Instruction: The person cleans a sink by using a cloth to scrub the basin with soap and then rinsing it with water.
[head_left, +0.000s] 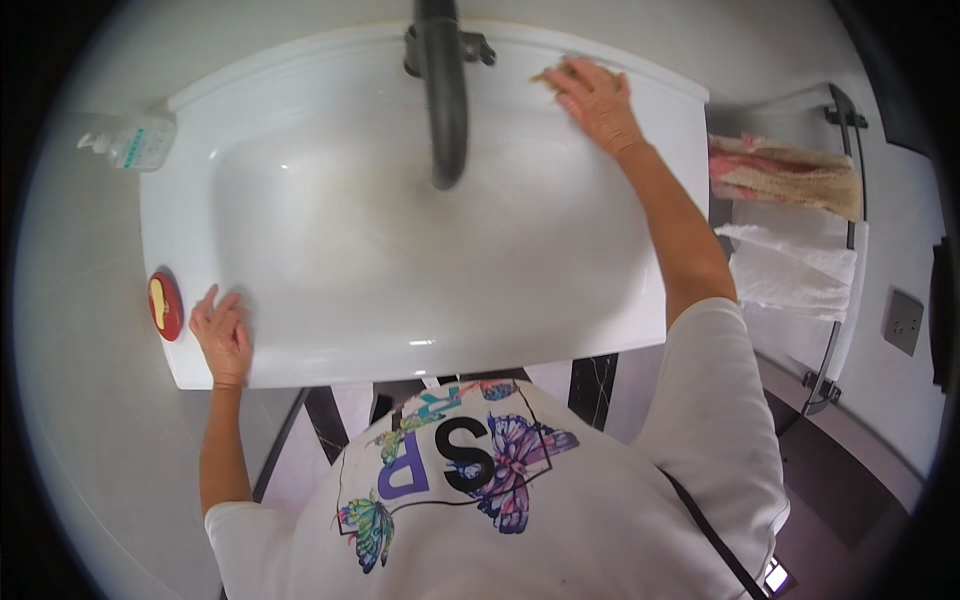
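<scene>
A wide white ceramic washbasin spreads before me. At its back right, my right hand presses down on the rim with a small yellowish-brown scrubbing piece under its fingers. Most of that piece is hidden, so its exact kind cannot be told. My left hand rests on the basin's front left edge with its fingers apart, holding nothing. Just left of it sits a red soap dish with a yellow bar of soap. A dark faucet arches over the bowl between my hands.
A clear pump bottle bearing writing stands at the back left corner. On the right, a patterned towel and a white cloth hang from a dark towel rail. The faucet's handle juts towards my right hand.
</scene>
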